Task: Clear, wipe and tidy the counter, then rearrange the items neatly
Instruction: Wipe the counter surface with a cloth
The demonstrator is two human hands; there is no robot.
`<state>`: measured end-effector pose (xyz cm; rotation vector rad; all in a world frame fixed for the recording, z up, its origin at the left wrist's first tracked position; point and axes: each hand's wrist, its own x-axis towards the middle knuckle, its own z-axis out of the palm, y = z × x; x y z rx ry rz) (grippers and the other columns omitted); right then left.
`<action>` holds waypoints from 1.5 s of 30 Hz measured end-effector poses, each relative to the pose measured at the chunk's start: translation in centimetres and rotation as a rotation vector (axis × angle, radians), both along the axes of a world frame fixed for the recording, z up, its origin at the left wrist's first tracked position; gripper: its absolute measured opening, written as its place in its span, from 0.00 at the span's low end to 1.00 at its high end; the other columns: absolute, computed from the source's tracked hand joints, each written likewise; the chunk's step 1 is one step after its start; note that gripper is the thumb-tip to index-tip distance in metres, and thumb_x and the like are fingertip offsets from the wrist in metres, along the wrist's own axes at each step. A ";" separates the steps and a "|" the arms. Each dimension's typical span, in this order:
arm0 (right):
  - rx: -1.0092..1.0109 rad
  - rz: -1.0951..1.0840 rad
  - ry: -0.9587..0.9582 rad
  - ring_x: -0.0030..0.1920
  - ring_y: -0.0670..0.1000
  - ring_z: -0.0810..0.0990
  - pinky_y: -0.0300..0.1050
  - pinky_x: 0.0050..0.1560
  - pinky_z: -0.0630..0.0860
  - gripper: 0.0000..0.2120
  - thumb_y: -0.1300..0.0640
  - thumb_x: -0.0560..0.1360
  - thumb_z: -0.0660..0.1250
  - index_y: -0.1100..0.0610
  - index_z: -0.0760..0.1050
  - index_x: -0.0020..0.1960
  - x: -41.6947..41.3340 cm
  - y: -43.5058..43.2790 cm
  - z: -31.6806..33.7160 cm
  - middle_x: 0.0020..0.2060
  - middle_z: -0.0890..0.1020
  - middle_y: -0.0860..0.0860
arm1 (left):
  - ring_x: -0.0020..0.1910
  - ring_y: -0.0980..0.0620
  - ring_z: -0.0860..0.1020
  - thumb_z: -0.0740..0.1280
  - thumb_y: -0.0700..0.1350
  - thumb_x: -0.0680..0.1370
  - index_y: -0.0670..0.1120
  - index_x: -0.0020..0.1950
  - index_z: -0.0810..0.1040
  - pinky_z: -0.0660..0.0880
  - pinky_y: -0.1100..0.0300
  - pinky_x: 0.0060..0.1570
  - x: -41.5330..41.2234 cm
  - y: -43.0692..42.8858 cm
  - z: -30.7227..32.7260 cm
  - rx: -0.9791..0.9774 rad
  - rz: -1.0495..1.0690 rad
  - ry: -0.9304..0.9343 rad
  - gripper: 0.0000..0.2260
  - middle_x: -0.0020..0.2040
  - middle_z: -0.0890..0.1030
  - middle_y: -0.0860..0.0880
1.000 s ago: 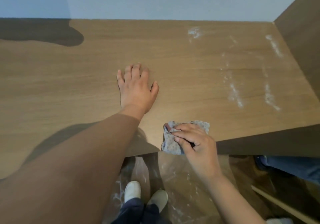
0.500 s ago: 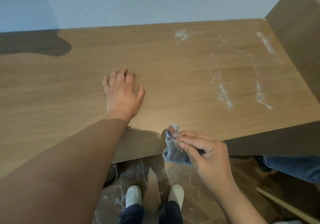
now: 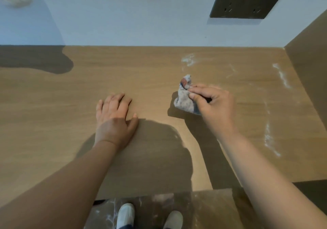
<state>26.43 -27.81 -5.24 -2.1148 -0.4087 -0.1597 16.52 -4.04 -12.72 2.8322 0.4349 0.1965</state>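
Note:
A bare wooden counter (image 3: 53, 115) fills the head view. My left hand (image 3: 115, 115) lies flat on it, fingers straight, left of centre. My right hand (image 3: 212, 103) pinches a crumpled grey speckled cloth (image 3: 184, 99) over the counter's middle right; whether the cloth touches the wood I cannot tell. White powder streaks (image 3: 269, 136) run down the right side of the counter, with further powder smudges (image 3: 188, 59) near the back wall and at the far right.
A white wall stands behind the counter, with a dark socket plate (image 3: 247, 0) high on it. A wooden side panel (image 3: 307, 69) closes the right end. Below the front edge are my white shoes (image 3: 125, 214) on a powder-dusted floor.
My right hand has brought the cloth up from below the front edge onto the counter, toward the powder. The left hand stays flat. The view has tilted up toward the wall.

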 end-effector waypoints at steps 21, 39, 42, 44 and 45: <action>-0.271 0.138 -0.139 0.56 0.54 0.81 0.43 0.60 0.72 0.11 0.61 0.74 0.68 0.60 0.83 0.55 19.5 6.6 -4.4 0.54 0.84 0.55 | 0.73 0.46 0.65 0.58 0.58 0.76 0.48 0.68 0.75 0.57 0.43 0.73 0.0 0.2 0.3 -0.023 0.012 0.027 0.24 0.72 0.71 0.48; -0.150 0.185 0.081 0.58 0.41 0.78 0.29 0.61 0.67 0.10 0.61 0.74 0.70 0.55 0.83 0.55 15.6 5.0 -6.5 0.55 0.83 0.48 | 0.74 0.49 0.62 0.58 0.59 0.76 0.50 0.69 0.74 0.54 0.45 0.75 -0.1 0.1 0.2 -0.052 0.026 0.015 0.25 0.73 0.68 0.50; -0.133 0.194 0.085 0.59 0.42 0.79 0.39 0.64 0.71 0.10 0.60 0.74 0.70 0.54 0.84 0.55 13.7 4.4 -6.7 0.55 0.84 0.47 | 0.74 0.49 0.63 0.58 0.59 0.76 0.50 0.69 0.74 0.54 0.44 0.75 -0.1 0.0 0.2 -0.051 0.025 0.000 0.25 0.73 0.69 0.50; -0.126 0.202 0.085 0.59 0.43 0.79 0.41 0.65 0.71 0.10 0.61 0.74 0.70 0.54 0.84 0.54 12.2 4.0 -6.8 0.55 0.84 0.47 | 0.74 0.49 0.62 0.58 0.59 0.76 0.49 0.69 0.74 0.53 0.46 0.75 -0.1 0.0 0.2 -0.052 0.026 -0.004 0.25 0.73 0.69 0.50; -0.123 0.201 0.088 0.58 0.43 0.79 0.40 0.64 0.71 0.10 0.61 0.74 0.70 0.54 0.84 0.54 11.4 3.8 -6.8 0.54 0.84 0.47 | 0.74 0.50 0.62 0.57 0.59 0.76 0.49 0.69 0.73 0.53 0.46 0.75 -0.2 0.0 0.2 -0.055 0.028 -0.002 0.25 0.73 0.69 0.50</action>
